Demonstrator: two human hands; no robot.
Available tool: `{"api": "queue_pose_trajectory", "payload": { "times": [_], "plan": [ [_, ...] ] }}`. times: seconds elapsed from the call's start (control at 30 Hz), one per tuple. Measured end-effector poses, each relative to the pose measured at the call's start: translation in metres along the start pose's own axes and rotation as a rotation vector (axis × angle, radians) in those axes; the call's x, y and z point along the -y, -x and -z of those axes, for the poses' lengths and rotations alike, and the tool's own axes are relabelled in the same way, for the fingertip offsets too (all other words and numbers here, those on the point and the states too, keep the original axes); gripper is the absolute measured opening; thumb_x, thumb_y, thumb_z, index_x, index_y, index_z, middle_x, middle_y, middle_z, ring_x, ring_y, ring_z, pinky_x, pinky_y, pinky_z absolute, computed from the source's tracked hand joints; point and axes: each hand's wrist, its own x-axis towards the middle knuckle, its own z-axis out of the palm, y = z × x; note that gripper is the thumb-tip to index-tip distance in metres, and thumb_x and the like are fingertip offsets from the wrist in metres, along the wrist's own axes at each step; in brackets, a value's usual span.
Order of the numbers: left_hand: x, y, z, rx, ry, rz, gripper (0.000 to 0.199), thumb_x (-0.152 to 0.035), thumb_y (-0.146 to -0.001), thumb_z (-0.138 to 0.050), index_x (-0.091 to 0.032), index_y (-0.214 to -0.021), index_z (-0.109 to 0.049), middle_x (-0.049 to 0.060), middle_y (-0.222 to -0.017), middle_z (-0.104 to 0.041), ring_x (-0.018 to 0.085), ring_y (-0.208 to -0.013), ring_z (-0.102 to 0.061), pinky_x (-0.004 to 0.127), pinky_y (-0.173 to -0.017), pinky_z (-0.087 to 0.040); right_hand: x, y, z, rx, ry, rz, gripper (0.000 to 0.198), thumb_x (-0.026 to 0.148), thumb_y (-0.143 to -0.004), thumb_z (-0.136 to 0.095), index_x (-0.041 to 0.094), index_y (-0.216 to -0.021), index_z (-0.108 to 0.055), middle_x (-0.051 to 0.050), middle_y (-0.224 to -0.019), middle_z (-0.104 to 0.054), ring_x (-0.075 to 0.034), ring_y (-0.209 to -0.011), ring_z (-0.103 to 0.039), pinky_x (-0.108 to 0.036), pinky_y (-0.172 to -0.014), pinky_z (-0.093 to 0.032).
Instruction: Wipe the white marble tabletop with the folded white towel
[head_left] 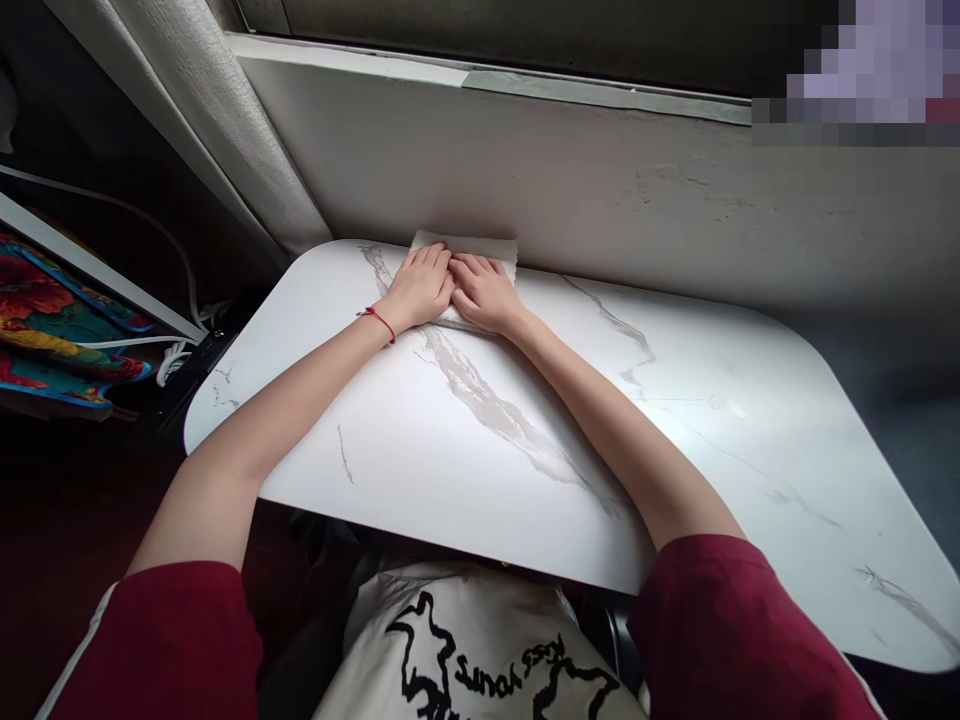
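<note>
My left hand [420, 286] and my right hand [487, 290] lie side by side, palms down, near the far edge of a white marble-patterned tabletop [420, 440]. Beneath them is a folded white wipe [484, 246], thin and with a wavy right edge; whether it is paper or fabric I cannot tell. Its back part shows beyond my fingertips, close to the wall. My fingers are stretched out flat on it, and the two hands touch at the thumbs and forefingers. A red string bracelet [381, 322] circles my left wrist.
Behind the tabletop rises a pale wall [585, 190] with a ledge along its top. A light curtain [217, 120] hangs at the back left. White cables [176, 355] and a colourful flowered cloth [67, 320] are on the left. The tabletop's corners are rounded.
</note>
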Motion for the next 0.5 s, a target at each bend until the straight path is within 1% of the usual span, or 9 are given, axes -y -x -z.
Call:
{"api": "queue_pose_trajectory", "payload": {
  "times": [0.1,0.2,0.33,0.5],
  "plan": [
    [-0.003,0.001,0.001,0.012,0.010,-0.034,0.048,-0.024,-0.097,-0.035,-0.006,-0.137,-0.055,0.022,-0.148,-0.054,0.034,-0.141,-0.048,0.052,-0.120,-0.035,0.005,0.009,0.001,-0.020,-0.001,-0.036,0.053,0.028,-0.097,-0.033,0.012,-0.143,-0.052,-0.018,-0.152,-0.053,-0.034,-0.138,-0.048,-0.052,-0.116,-0.033],
    [-0.012,0.002,0.003,0.046,0.005,-0.074,0.049,-0.023,-0.096,-0.035,-0.003,-0.137,-0.055,0.024,-0.147,-0.054,0.036,-0.141,-0.048,0.053,-0.119,-0.036,0.010,0.021,0.004,-0.041,0.002,-0.067,0.053,0.028,-0.097,-0.032,0.010,-0.143,-0.052,-0.018,-0.153,-0.052,-0.034,-0.139,-0.047,-0.051,-0.117,-0.032],
    [-0.028,0.010,0.008,0.079,-0.019,-0.117,0.048,-0.022,-0.095,-0.037,-0.002,-0.135,-0.057,0.024,-0.143,-0.056,0.036,-0.139,-0.050,0.051,-0.118,-0.036,0.016,0.041,0.009,-0.041,0.023,-0.074,0.053,0.028,-0.099,-0.032,0.009,-0.144,-0.052,-0.018,-0.155,-0.051,-0.034,-0.142,-0.045,-0.050,-0.118,-0.032],
    [-0.054,0.026,0.015,0.117,-0.089,-0.146,0.052,-0.021,-0.095,-0.036,0.001,-0.139,-0.054,0.026,-0.147,-0.054,0.037,-0.140,-0.047,0.051,-0.116,-0.037,0.024,0.070,0.016,-0.046,0.036,-0.047,0.054,0.028,-0.099,-0.033,0.010,-0.147,-0.049,-0.019,-0.157,-0.048,-0.034,-0.144,-0.044,-0.053,-0.120,-0.031]
  ]
}}
